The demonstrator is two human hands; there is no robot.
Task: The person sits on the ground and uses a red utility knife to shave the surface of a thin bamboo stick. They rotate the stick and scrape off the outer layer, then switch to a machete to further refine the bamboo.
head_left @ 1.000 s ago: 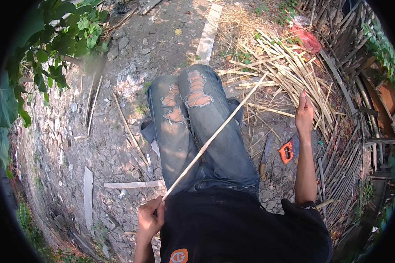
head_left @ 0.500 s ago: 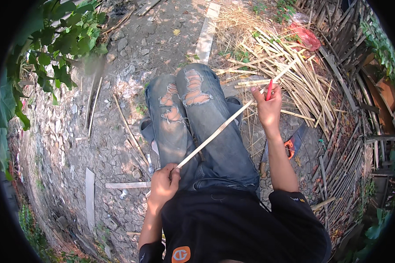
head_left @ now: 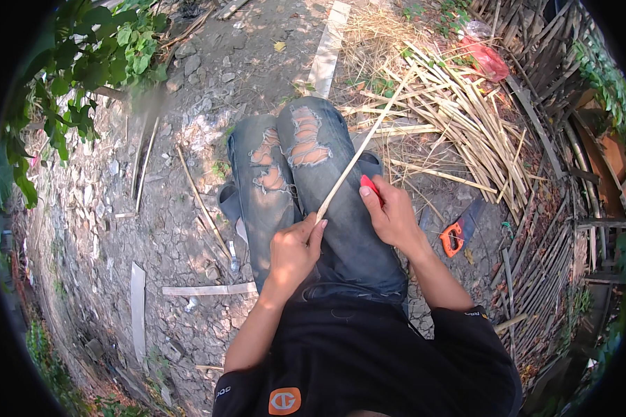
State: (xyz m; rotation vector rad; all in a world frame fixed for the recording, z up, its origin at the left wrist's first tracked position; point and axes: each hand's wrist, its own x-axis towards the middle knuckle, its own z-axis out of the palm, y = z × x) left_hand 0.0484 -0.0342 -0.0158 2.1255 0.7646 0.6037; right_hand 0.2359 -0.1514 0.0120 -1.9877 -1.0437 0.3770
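Note:
I sit with my legs in torn blue jeans (head_left: 341,229) stretched out over the stony ground. My left hand (head_left: 293,251) grips the near end of a long thin bamboo strip (head_left: 358,154) that slants up and to the right across my thigh. My right hand (head_left: 391,213) is closed on a small tool with a red handle (head_left: 370,186), held right beside the strip near its lower part. The tool's working end is hidden by my fingers.
A heap of split bamboo strips (head_left: 459,125) lies ahead on the right. An orange-handled saw (head_left: 459,233) rests on the ground by my right side. Flat wooden slats (head_left: 209,289) lie on the left, a woven bamboo fence (head_left: 563,229) stands at the right, and leafy branches (head_left: 83,62) hang at upper left.
My left hand has slid up onto my thigh with the strip's end. My right hand came in from the ground at the right with the red tool to the strip.

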